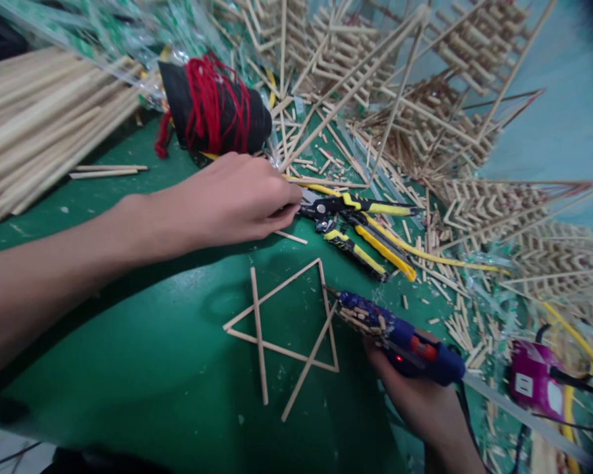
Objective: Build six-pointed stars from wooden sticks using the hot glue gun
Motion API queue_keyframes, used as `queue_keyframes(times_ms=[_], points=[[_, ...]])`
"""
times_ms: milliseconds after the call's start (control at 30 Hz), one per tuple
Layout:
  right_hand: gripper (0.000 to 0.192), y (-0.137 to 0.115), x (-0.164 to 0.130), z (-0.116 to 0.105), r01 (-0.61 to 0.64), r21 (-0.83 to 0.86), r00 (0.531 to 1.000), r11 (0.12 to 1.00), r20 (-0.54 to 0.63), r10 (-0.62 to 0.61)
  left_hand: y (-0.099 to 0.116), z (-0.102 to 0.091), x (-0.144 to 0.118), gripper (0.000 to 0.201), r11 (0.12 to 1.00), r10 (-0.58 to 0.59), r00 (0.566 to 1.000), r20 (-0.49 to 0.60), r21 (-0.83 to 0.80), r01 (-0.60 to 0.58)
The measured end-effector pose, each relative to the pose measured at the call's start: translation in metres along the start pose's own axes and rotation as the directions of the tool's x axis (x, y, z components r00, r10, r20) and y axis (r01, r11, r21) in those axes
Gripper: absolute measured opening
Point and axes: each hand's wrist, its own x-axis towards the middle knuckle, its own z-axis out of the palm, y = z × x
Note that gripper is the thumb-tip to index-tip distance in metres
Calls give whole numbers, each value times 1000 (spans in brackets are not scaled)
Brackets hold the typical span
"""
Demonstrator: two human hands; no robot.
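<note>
Nearest: my right hand (415, 395) is wrapped round the blue glue gun (400, 336), fingers closed on the grip, red light showing, nozzle tip touching the right side of the stick frame (281, 329). The frame lies flat on the green bench (128, 368): thin wooden sticks crossed into a triangle with extra legs running past the corners. I judge it very light, stiff along each stick but weak at the joints; fresh glue would be soft and hot, so I'd hold a stick mid-length, well off the crossings, and lift flat, not by one end

Gun body has stick offcuts stuck to it, so the grip may be tacky. Cord trails right toward a purple plug block (534, 378)

Further out, my left hand (237, 201) reaches over the frame, fingers bunched together at the jaw end of the yellow-black pliers (360, 230); can't tell if they pinch the tool or a short stick. Pliers are hard and heavier, handles pointing right

Beyond: a black spool of red yarn (212, 108), a long stick bundle (44, 125) at far left, finished lattice pieces (425, 99) piled at the back
</note>
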Motion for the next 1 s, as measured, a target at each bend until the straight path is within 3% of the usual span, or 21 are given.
queue_keyframes(times_ms=[133,433,700,1000], points=[[45,3,0,-1,27,10,1000,1000,1,-27,2,-2,-1,33,1000,-10,1000,18,23,10],[48,17,2,-2,-39,-21,999,999,7,39,3,-3,3,33,998,-52,996,71,35,50],[42,8,-1,-1,36,-3,999,999,-18,-36,-2,2,1,27,1000,2,1000,-1,29,-2],[48,16,-1,-1,-10,-24,1000,1000,-9,10,-2,2,1,26,999,5,1000,-7,34,-5]])
